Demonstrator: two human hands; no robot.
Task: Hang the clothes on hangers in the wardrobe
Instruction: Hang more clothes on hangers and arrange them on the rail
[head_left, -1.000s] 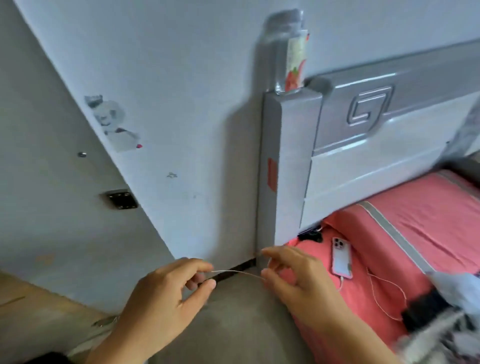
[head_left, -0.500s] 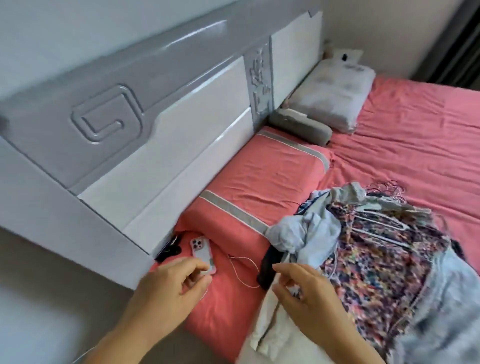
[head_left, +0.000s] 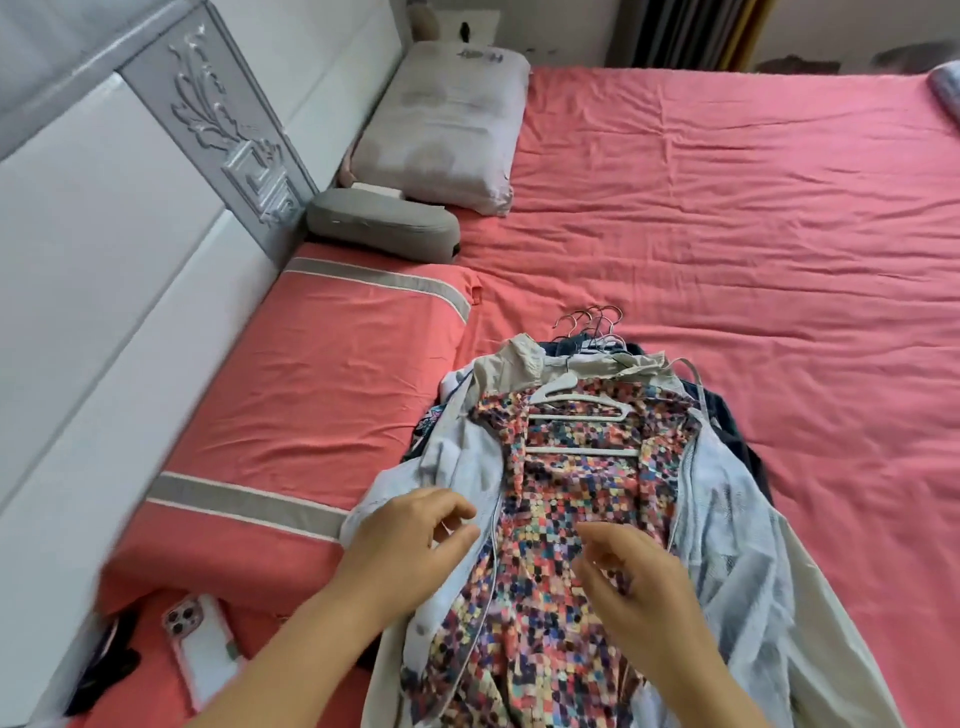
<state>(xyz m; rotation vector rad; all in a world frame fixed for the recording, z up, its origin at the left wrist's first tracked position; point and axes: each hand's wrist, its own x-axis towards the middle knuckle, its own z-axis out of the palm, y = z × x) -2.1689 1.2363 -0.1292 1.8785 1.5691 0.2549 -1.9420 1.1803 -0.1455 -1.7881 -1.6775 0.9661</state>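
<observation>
A pile of clothes lies on the pink bed (head_left: 727, 218). On top is a multicoloured patterned garment (head_left: 561, 499) with a white plastic hanger (head_left: 576, 410) at its neck, inside a pale blue-white jacket (head_left: 727, 525). Metal hanger hooks (head_left: 592, 319) stick out at the pile's far end. My left hand (head_left: 410, 540) hovers over the jacket's left front, fingers loosely curled, holding nothing. Over the patterned garment, my right hand (head_left: 634, 587) hangs the same way, fingers curled and empty. The wardrobe is out of view.
A pink pillow with grey stripes (head_left: 322, 384) lies left of the pile. A phone in a clear case (head_left: 202, 644) rests at the bed's near left corner. A grey cushion (head_left: 384, 223) and a white pillow (head_left: 447, 124) sit by the grey-white headboard (head_left: 104, 218).
The view has swung from the wall and headboard corner to the bed. The thin wire held between both hands is gone from sight; both hands now hover over the clothes pile.
</observation>
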